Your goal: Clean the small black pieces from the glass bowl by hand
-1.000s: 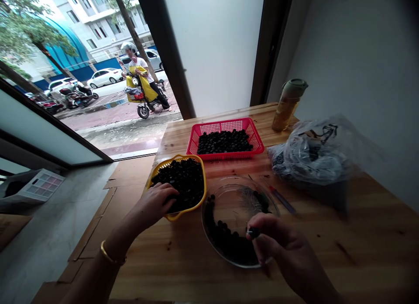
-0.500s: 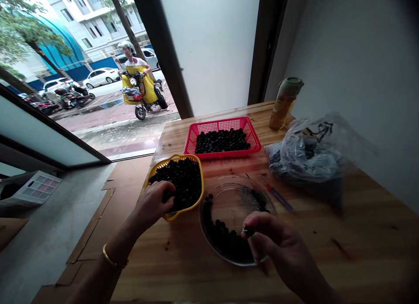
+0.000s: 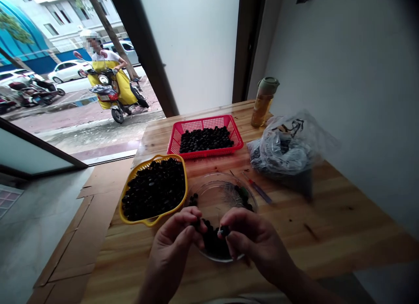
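My left hand [image 3: 175, 243] is closed, thumb and fingers pinching a small black bead-like piece [image 3: 196, 224] that is partly hidden. Facing it, my right hand [image 3: 257, 240] pinches another small round black piece [image 3: 224, 231], which shows a pale, shiny spot. Both hands are over the near part of a clear round dish [image 3: 209, 199]. Inside the dish lie many black pieces [image 3: 214, 245] and a heap of thin, silvery wire-like bits [image 3: 232, 197]. To the left, a yellow basket [image 3: 186, 177] is full of similar dark, glossy pieces.
Behind the dish sits a red basket [image 3: 239, 142] of black pieces. On the right are a thin tool with a red-and-purple handle [image 3: 260, 191], a filled plastic bag [image 3: 281, 151] and a bottle [image 3: 263, 101]. Outside, a person [image 3: 108, 68] sits on a scooter.
My left hand has moved right from the yellow basket to near my right hand, bringing a black piece. My right hand still holds its piece. The view has shifted to the right.
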Tool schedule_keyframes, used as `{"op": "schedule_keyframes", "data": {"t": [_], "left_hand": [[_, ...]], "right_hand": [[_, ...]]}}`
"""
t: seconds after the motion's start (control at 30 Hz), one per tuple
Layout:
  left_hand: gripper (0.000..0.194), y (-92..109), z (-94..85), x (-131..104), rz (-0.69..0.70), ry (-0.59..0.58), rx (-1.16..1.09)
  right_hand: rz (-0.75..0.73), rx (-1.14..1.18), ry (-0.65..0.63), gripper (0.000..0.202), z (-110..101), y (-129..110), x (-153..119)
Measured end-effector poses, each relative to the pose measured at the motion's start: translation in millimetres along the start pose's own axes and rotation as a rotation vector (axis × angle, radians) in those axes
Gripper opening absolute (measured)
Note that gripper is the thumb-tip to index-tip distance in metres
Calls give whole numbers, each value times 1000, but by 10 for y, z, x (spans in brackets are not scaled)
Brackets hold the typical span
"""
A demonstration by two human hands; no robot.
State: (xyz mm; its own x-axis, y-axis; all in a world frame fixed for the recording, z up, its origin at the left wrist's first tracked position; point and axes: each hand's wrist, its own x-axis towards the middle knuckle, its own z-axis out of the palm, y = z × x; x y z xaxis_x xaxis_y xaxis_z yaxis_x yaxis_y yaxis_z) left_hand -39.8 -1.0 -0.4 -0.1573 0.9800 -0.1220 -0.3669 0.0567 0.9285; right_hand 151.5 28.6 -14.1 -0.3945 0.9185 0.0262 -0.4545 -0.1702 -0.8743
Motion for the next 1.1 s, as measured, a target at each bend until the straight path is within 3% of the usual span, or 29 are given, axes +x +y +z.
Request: {"op": "schedule_keyframes", "data": {"t": [0.2,0.33,0.57,0.9,1.1], "left_hand": [[26,-180,288,-32,-317,50,-220],[39,-222,425,-22,-389,29,-321],[33,-321,448,-81,-344,-24,-326],[18,-202,242,-108,41,16,224],[18,-203,209,-92,-49,-47,131]], "right_hand": [[27,30,21,26,-39,-41,-17],[41,63,79,27,-35,-32,-20],[54,142,63,24,-18,-21,-16],[-18,5,48,11,-127,27,-62],[-87,-147,-13,7,-123,-2,-47]]}}
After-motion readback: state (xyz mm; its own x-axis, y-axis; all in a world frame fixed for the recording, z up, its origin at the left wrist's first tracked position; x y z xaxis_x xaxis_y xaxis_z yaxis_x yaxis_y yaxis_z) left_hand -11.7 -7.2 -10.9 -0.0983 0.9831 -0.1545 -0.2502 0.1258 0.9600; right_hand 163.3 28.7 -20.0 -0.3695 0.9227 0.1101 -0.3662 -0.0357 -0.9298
